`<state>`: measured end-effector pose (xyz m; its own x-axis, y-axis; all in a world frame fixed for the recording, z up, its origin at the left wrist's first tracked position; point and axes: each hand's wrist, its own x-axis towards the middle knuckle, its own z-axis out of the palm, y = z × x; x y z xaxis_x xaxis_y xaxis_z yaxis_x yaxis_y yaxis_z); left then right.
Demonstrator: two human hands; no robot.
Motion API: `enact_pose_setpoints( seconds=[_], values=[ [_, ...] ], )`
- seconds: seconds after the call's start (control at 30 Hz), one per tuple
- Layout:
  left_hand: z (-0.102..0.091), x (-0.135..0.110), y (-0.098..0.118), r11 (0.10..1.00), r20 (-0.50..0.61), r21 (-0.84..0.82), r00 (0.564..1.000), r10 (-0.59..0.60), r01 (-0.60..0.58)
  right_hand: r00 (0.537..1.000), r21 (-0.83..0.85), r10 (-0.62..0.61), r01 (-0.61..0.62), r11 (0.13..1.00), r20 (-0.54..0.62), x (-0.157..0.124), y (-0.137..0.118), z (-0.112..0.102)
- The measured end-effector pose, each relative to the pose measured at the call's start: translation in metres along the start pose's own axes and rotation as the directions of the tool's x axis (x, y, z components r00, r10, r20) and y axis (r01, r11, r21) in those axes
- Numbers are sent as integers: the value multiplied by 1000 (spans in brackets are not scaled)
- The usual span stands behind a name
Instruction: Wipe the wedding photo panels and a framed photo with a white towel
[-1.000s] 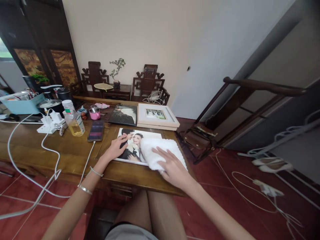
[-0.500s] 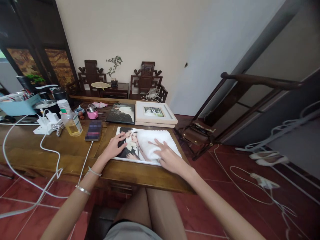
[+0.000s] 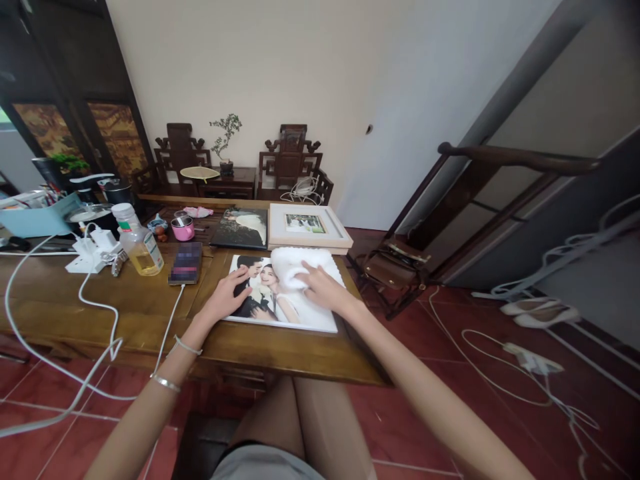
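Note:
A large frameless wedding photo (image 3: 260, 303) lies flat on the wooden table (image 3: 125, 300) in front of me. My left hand (image 3: 227, 297) rests on its left part with fingers spread flat, holding it down. My right hand (image 3: 323, 287) presses on a white folded towel (image 3: 295, 263) that sits on the far right part of the photo. The fingers lie flat over the cloth.
Behind the photo lie a dark photo print (image 3: 243, 228) and a white picture frame (image 3: 305, 227). To the left are a phone (image 3: 186, 262) with a cable, a bottle of yellow liquid (image 3: 140, 248), a pink cup (image 3: 183, 228) and a power strip (image 3: 93, 250). Cables lie on the red floor at right.
My right hand has pushed the towel away from me, from the photo's near right corner to its far right part. The left hand has stayed in place.

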<state>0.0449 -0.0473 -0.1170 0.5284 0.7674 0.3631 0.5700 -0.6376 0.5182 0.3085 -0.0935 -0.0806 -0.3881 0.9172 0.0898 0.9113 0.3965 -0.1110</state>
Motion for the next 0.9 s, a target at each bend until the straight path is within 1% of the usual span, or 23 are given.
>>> enact_pose_setpoints(
  seconds=[0.07,0.1,0.17,0.27,0.43,0.5,0.53,0.57,0.63,0.8,0.9],
  values=[
    [1,0,-1,1000,-4,-6,1000,-13,13,1000,-11,4,-4,1000,-14,13,8,1],
    [1,0,-1,1000,-7,-8,1000,-20,20,1000,-13,1,-1,1000,-14,15,10,1],
    [2,0,-1,999,-12,-10,999,-35,35,1000,-5,-7,7,1000,-11,9,10,0],
    [2,-1,1,999,-17,-12,999,-48,48,1000,29,-18,18,999,4,-24,-1,-2],
    [4,-1,1,999,-26,0,998,-49,49,992,96,-114,108,990,63,-98,-39,-11],
    [5,0,-1,999,-27,6,999,-44,44,987,109,-135,126,986,83,-112,-50,-12],
    [5,0,-2,999,-24,9,999,-37,37,986,113,-144,134,985,86,-114,-52,-12],
    [6,0,-3,1000,-20,12,999,-28,28,986,115,-150,140,983,80,-110,-51,-11],
    [5,0,-4,1000,-14,16,1000,-11,11,987,116,-152,145,983,52,-93,-41,-8],
    [2,1,-2,1000,-8,6,1000,0,0,994,105,-107,107,989,-5,-15,3,-5],
    [1,1,-1,1000,-22,-9,1000,-4,4,995,111,-96,99,989,-38,19,18,-7]
  ],
)
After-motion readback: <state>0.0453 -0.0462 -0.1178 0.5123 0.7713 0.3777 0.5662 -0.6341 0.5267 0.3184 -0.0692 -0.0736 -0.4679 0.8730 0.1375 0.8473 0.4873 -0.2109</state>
